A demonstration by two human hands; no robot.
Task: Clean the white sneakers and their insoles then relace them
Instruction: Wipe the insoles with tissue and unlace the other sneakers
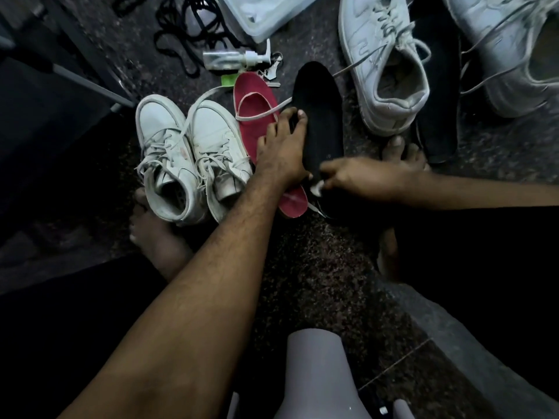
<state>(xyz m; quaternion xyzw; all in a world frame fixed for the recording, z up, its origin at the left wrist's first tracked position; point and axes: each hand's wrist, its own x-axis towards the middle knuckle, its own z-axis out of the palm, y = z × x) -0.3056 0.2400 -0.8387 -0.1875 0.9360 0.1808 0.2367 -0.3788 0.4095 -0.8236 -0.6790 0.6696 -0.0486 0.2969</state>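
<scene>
From the head camera, the left hand (282, 146) lies on the left edge of a long black foam insole (320, 116) that rests on the dark speckled stone floor (317, 267), its thumb and fingers curled round that edge. The right hand (357, 178) pinches a small white wad (317, 188) against the insole's near end; what the wad is made of is hard to make out. Just left of it lies a flat red insole (255, 116), partly covered by the left wrist, with a loose white lace (257, 108) looped across it. Further left stands a pair of small white lace-up sneakers (190, 158), touching each other. At upper right sits a larger white sneaker (384, 68), beside a second black insole (435, 101) half hidden behind it, and another white sneaker (514, 49) is cut off by the frame's edge. A clear pump bottle (233, 58) lies on its side near a translucent plastic tub (260, 16), itself cropped at the top. The dim light swallows the left corner.
</scene>
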